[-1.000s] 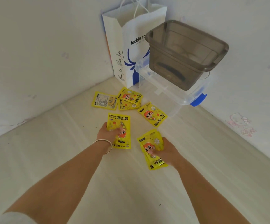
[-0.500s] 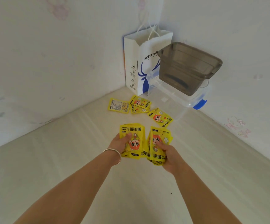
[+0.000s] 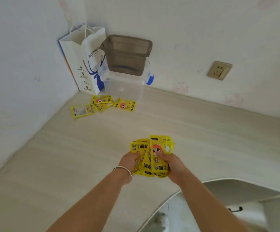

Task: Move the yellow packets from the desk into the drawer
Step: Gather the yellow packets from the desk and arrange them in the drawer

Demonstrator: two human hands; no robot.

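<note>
Moved: both handfuls merged into one bundle of yellow packets [image 3: 152, 154], drawn back toward the desk [image 3: 202, 131] front edge. Left hand [image 3: 130, 160] and right hand [image 3: 172, 162] curl around it. Judged light, flat, slippery; clamp across the stack. Loose packets [image 3: 102, 104] remain at far-left corner.

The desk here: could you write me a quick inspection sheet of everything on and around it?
Surface: pale wood-grain desk set in a wall corner.
Job's things: a bunch of yellow packets held above the desk; four more packets lying by the corner; no drawer clearly seen.
Clutter: white paper bag, clear box with blue clips, smoky tub on top of it.
Hands: left hand and right hand both grip the bunch; bangle on the left wrist.
Cables: nothing seen.
Surroundings: white walls, wall socket.
</note>
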